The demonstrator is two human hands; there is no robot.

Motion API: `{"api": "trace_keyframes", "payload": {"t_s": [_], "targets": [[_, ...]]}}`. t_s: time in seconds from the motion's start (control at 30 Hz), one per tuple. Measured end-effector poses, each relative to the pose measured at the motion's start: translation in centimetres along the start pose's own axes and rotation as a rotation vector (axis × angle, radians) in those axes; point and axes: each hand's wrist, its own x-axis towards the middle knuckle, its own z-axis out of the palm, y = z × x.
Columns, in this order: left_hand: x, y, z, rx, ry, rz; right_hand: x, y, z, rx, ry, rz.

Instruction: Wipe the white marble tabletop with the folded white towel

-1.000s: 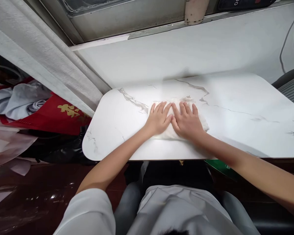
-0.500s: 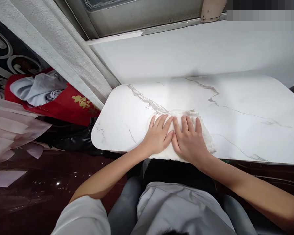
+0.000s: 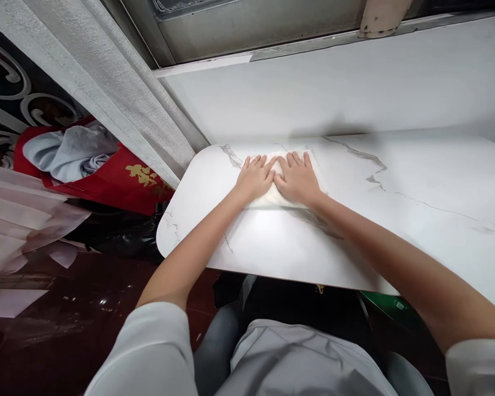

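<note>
A white fluffy cloth lies on the white marble-patterned table, near its far left part. My left hand and my right hand lie side by side on top of the cloth. Both are flat, palms down, fingers stretched out and pointing away from me. The hands cover most of the cloth; only its edges show around them. My arms reach far out over the table.
A white wall rises just behind the table. A grey curtain hangs at the left. A red bag with grey fabric sits on the dark floor at the left. Pale sheets lie at far left.
Both hands have slid the cloth from the table's near edge away from me to the far side near the wall. They stay flat on it throughout.
</note>
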Motion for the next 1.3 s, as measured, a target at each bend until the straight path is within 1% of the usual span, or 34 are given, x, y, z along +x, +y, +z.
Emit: {"api": "trace_keyframes", "payload": {"t_s": [0.1, 0.2, 0.27, 0.33, 0.4, 0.43, 0.5, 0.53, 0.6, 0.67, 0.73, 0.87, 1.0, 1.13, 1.2, 1.3], "targets": [[3.3, -0.5, -0.1, -0.049, -0.043, -0.11, 4.0, 1.1, 0.4, 0.174, 0.029, 0.082], [5.7, -1.2, 0.5, -0.113, 0.023, -0.189, 7.0, 2.2, 0.7, 0.322, 0.042, 0.134], [6.9, -2.1, 0.9, -0.161, 0.071, -0.187, 8.6, 3.2, 0.7, 0.407, 0.007, 0.151], [7.9, -3.1, 1.2, -0.216, 0.102, -0.167, 9.8, 4.0, 0.7, 0.448, -0.077, 0.161], [8.7, -4.1, 1.2, -0.258, 0.126, -0.154, 10.6, 4.6, 0.6, 0.384, -0.141, 0.094], [9.1, -4.5, 1.2, -0.265, 0.137, -0.143, 10.8, 4.7, 0.6, 0.315, -0.145, 0.038], [9.8, -5.1, 1.2, -0.257, 0.154, -0.116, 10.8, 4.5, 0.6, 0.155, -0.102, -0.046], [10.0, -5.3, 1.2, -0.252, 0.159, -0.105, 10.7, 4.3, 0.7, 0.086, -0.072, -0.055], [10.4, -5.6, 1.2, -0.256, 0.168, -0.094, 10.3, 3.8, 0.9, -0.002, -0.034, -0.029], [10.6, -5.7, 1.3, -0.267, 0.181, -0.1, 10.1, 3.4, 1.1, -0.035, -0.003, -0.019], [10.5, -5.6, 1.4, -0.272, 0.191, -0.109, 9.9, 3.3, 1.3, -0.03, 0.014, -0.04], [9.5, -5.3, 1.5, -0.288, 0.184, -0.13, 9.3, 3.1, 1.6, -0.037, 0.021, -0.041], [7.1, -4.9, 1.5, -0.293, 0.175, -0.144, 7.4, 1.9, 1.6, -0.062, 0.022, -0.056], [3.1, -4.2, 1.2, -0.264, 0.158, -0.128, 3.8, -0.3, 1.2, -0.077, 0.01, -0.049], [0.6, -3.6, 1.0, -0.245, 0.141, -0.126, 1.6, -1.4, 1.0, -0.085, 0.009, -0.058], [-3.8, -2.6, 0.9, -0.209, 0.132, -0.16, -2.0, -3.0, 0.5, -0.094, -0.004, -0.11]]}}
